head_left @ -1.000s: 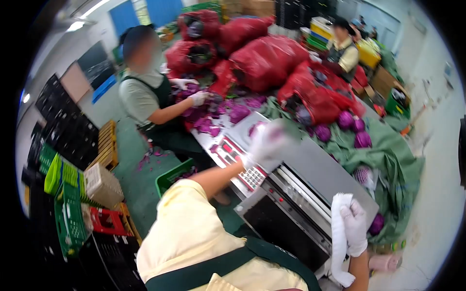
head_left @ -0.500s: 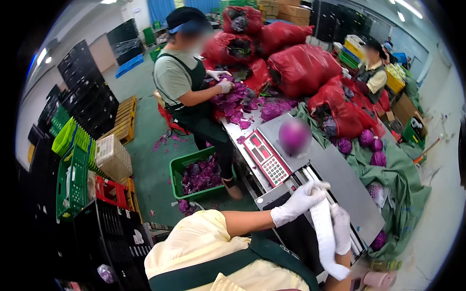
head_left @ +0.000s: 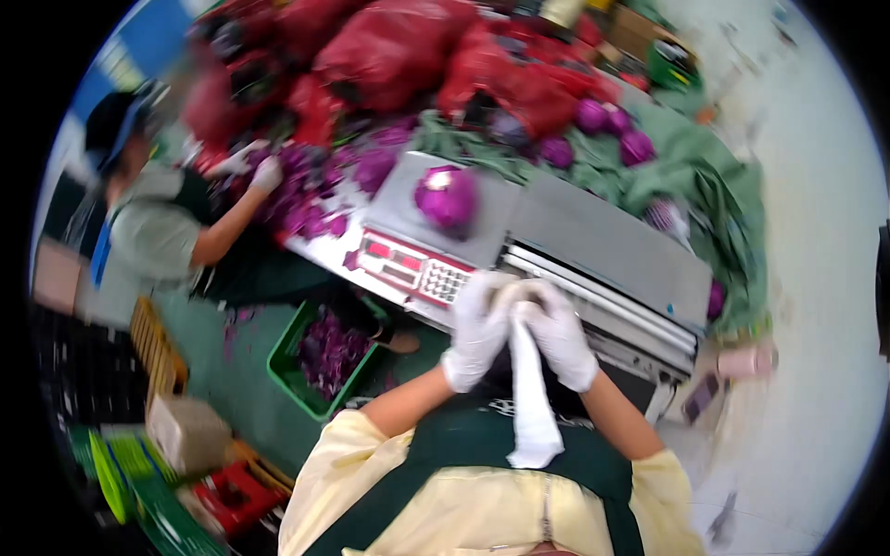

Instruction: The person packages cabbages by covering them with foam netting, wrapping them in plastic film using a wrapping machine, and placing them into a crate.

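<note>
Both of my hands wear white gloves and meet at the top of a white mesh sleeve [head_left: 532, 398], which hangs down over my apron. My left hand [head_left: 480, 332] and my right hand [head_left: 556, 335] have their fingers closed around its upper end. Just beyond them is a scale with a red-framed keypad panel [head_left: 413, 264]. A purple cabbage [head_left: 447, 196] rests on the scale's metal plate [head_left: 491, 199]. To the right of the scale lies a wrapping machine with a flat grey top [head_left: 612, 246], partly behind my right hand.
At the left a co-worker [head_left: 153, 218] handles purple leaves [head_left: 301, 181]. Red sacks [head_left: 394, 51] lie along the back. Loose cabbages sit on green cloth [head_left: 709, 199] at the right. A green crate [head_left: 320, 408] of leaves stands on the floor.
My hands have come together in front of my body, with the white sleeve now hanging between them. The cabbage is on the scale, where my left hand was earlier. The view has turned and tilted down.
</note>
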Demonstrator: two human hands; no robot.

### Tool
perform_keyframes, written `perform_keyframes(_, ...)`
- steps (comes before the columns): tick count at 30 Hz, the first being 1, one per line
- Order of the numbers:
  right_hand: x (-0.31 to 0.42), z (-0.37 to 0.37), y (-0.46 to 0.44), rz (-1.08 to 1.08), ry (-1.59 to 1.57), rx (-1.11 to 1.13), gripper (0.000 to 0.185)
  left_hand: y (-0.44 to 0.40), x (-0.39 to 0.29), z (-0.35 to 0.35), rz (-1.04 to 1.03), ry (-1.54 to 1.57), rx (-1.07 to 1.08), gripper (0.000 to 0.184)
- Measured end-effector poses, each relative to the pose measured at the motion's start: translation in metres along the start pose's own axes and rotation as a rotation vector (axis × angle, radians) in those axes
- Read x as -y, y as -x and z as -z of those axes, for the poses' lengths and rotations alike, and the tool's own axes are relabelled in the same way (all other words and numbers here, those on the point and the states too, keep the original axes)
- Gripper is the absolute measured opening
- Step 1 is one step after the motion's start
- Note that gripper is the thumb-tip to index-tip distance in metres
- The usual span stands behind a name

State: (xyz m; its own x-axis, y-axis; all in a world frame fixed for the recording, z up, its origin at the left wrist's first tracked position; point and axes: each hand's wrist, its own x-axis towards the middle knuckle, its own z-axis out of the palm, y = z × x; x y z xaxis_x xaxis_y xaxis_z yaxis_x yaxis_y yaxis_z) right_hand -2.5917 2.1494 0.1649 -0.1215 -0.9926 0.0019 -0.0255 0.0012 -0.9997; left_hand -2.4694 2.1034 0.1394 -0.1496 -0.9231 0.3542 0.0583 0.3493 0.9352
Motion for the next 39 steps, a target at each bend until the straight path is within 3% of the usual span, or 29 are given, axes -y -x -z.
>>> perform_keyframes(1, -0.012, -0.001, -0.004, 0.066, 0.148, 0.016, 0.017, 0.001, 0.003, 0.01, -0.028, -0.029, 0.041, 0.004)
perform_keyframes(2, 0.008, -0.008, 0.0, 0.031, 0.19, 0.023, 0.013, 0.006, -0.003, 0.02, 0.05, 0.097, 0.089, 0.015)
perform_keyframes(4, 0.015, -0.027, 0.0, -0.112, -0.351, -0.035, 0.011, 0.001, -0.015, 0.041, 0.301, 0.297, 0.132, 0.022)
perform_keyframes(6, -0.019, -0.042, -0.029, 0.12, -0.152, -0.181, 0.014, -0.015, -0.027, 0.057, 0.563, 0.398, 0.194, 0.031)
perform_keyframes(8, -0.026, -0.034, -0.042, 0.027, -0.305, -0.256, 0.016, -0.013, -0.024, 0.073, 0.717, 0.283, 0.366, 0.034)
perform_keyframes(9, -0.002, -0.033, -0.041, -0.049, -0.65, -0.218, 0.017, -0.012, -0.019, 0.086, 0.76, 0.175, 0.494, 0.032)
perform_keyframes(10, -0.002, -0.033, -0.054, -0.081, -0.622, -0.223, 0.018, -0.02, 0.005, 0.109, 0.749, 0.106, 0.553, 0.028)
perform_keyframes(12, 0.005, -0.03, -0.064, 0.05, -0.243, -0.003, 0.026, -0.038, 0.027, 0.127, 0.644, 0.019, 0.645, 0.02)
perform_keyframes(13, -0.006, -0.029, -0.091, 0.026, 0.11, 0.016, 0.043, -0.068, 0.042, 0.128, 0.578, -0.001, 0.5, 0.017)
perform_keyframes(14, 0.004, -0.032, -0.091, -0.037, 0.329, 0.075, 0.046, -0.081, 0.034, 0.131, 0.553, 0.067, 0.356, 0.019)
perform_keyframes(16, -0.045, -0.038, -0.14, 0.064, 0.728, 0.194, 0.047, -0.111, 0.047, 0.132, 0.499, -0.013, 0.095, 0.021)
perform_keyframes(19, -0.044, -0.043, -0.208, -0.076, 0.658, -0.139, 0.041, -0.156, 0.119, 0.145, 0.195, -0.278, -0.127, 0.032)
perform_keyframes(20, -0.035, -0.044, -0.229, -0.067, 0.81, -0.259, 0.038, -0.174, 0.151, 0.16, 0.036, -0.502, -0.104, 0.039)
perform_keyframes(22, -0.041, -0.046, -0.273, -0.063, 0.876, -0.324, 0.032, -0.197, 0.152, 0.16, 0.151, -0.737, -0.204, 0.047)
perform_keyframes(23, -0.045, -0.042, -0.282, -0.022, 0.998, -0.247, 0.027, -0.2, 0.163, 0.159, 0.153, -0.872, -0.248, 0.052)
perform_keyframes(24, -0.048, -0.041, -0.29, 0.028, 1.122, -0.167, 0.025, -0.214, 0.18, 0.166, 0.201, -1.022, -0.155, 0.052)
perform_keyframes(26, -0.073, -0.04, -0.299, -0.127, 1.046, -0.027, 0.028, -0.216, 0.207, 0.163, 0.274, -1.178, 0.034, 0.047)
perform_keyframes(28, -0.163, -0.053, -0.339, -0.253, 0.892, -0.148, 0.034, -0.206, 0.207, 0.146, 0.23, -1.286, 0.188, 0.041)
perform_keyframes(29, -0.174, -0.055, -0.347, -0.341, 0.788, -0.191, 0.037, -0.204, 0.211, 0.144, 0.256, -1.223, 0.248, 0.036)
perform_keyframes(30, -0.177, -0.056, -0.351, -0.432, 0.679, -0.236, 0.041, -0.203, 0.251, 0.154, -0.108, -0.902, 0.35, 0.04)
perform_keyframes(31, -0.144, -0.054, -0.331, -0.428, 0.539, -0.16, 0.044, -0.196, 0.272, 0.155, -0.043, -0.525, 0.271, 0.043)
perform_keyframes(32, -0.132, -0.058, -0.309, -0.235, 0.691, -0.162, 0.04, -0.192, 0.286, 0.153, 0.016, -0.144, 0.194, 0.046)
perform_keyframes(34, -0.099, -0.058, -0.269, -0.075, 0.33, -0.18, 0.037, -0.155, 0.168, 0.127, 0.328, 0.176, 0.113, 0.051)
perform_keyframes(36, -0.042, -0.06, -0.22, -0.033, 0.608, -0.156, 0.035, -0.139, 0.081, 0.111, 0.767, 0.53, -0.033, 0.054)
perform_keyframes(37, -0.051, -0.073, -0.211, 0.081, 0.479, -0.184, 0.031, -0.131, 0.123, 0.141, 0.164, 0.015, 0.347, 0.058)
perform_keyframes(39, -0.03, -0.08, -0.18, 0.214, 0.403, -0.274, 0.024, -0.109, 0.084, 0.129, 0.477, 0.293, 0.299, 0.058)
